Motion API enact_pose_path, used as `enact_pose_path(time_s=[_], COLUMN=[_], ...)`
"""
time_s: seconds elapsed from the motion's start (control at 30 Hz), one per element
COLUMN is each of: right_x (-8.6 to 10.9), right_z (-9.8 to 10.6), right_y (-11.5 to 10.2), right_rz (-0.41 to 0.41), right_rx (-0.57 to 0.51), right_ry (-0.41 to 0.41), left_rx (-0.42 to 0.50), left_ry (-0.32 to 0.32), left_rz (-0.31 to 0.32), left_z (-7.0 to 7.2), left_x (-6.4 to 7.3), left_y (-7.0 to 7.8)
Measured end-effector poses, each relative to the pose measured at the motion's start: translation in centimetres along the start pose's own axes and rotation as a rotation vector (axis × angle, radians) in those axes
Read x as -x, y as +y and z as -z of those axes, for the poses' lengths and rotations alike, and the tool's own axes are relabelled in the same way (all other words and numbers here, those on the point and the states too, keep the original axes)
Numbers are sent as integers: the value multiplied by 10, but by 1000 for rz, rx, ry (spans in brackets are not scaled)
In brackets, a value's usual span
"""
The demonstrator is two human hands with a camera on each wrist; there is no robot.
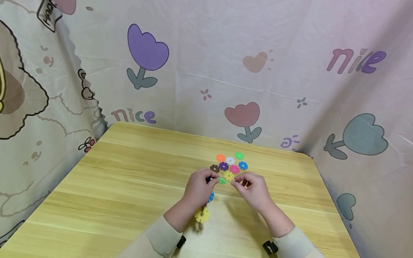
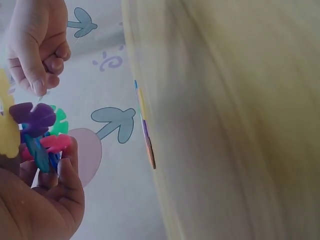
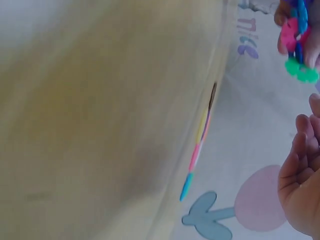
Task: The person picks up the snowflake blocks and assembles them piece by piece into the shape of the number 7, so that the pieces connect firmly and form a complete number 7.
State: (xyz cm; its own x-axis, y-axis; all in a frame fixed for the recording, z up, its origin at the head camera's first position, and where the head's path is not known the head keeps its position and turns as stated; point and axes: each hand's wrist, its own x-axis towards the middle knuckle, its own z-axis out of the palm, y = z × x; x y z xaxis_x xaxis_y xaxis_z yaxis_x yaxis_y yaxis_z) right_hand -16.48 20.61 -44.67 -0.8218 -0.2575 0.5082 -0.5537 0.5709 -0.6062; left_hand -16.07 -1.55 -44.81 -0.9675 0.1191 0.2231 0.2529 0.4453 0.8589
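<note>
My left hand (image 1: 198,188) grips a joined chain of notched plastic snowflake discs. A green disc (image 1: 222,181) sticks out past its fingertips, and a yellow disc (image 1: 202,215) hangs at the chain's lower end. In the left wrist view, purple (image 2: 35,119) and pink discs (image 2: 56,143) of the chain show above the curled fingers. My right hand (image 1: 256,190) is just to the right, fingers loosely bent with nothing between them. From the right wrist view, its fingertips are just below the chain's green disc (image 3: 301,71).
Several loose discs lie flat in a cluster beyond the hands, among them an orange disc (image 1: 221,158), a white disc (image 1: 230,160) and a yellow disc (image 1: 229,175). They rest on a wooden table (image 1: 129,172), with a printed curtain (image 1: 200,64) behind it.
</note>
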Motion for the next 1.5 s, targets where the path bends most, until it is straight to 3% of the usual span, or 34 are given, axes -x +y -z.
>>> enact_pose_path(time_s=[0.23,0.53,0.7,0.93,1.1,1.5], right_x=[-10,-22,-30,-43,-49,-60], right_z=[14,22,21,20,16,2], right_y=[17,39,51,71,87,103], right_rz=[35,-99,-214,-367,-468,-555], right_rx=[129,223,251,285,291,301], right_ry=[75,102,84,0,-105,-285], left_rx=[22,8,-6,-6,-16,-25], left_ry=[3,5,7,5,14,-2], left_rz=[26,37,39,38,41,37], left_z=[2,2,3,4,4,4], left_x=[0,1,1,1,2,3], left_y=[-1,-1,-3,-5,-5,-4])
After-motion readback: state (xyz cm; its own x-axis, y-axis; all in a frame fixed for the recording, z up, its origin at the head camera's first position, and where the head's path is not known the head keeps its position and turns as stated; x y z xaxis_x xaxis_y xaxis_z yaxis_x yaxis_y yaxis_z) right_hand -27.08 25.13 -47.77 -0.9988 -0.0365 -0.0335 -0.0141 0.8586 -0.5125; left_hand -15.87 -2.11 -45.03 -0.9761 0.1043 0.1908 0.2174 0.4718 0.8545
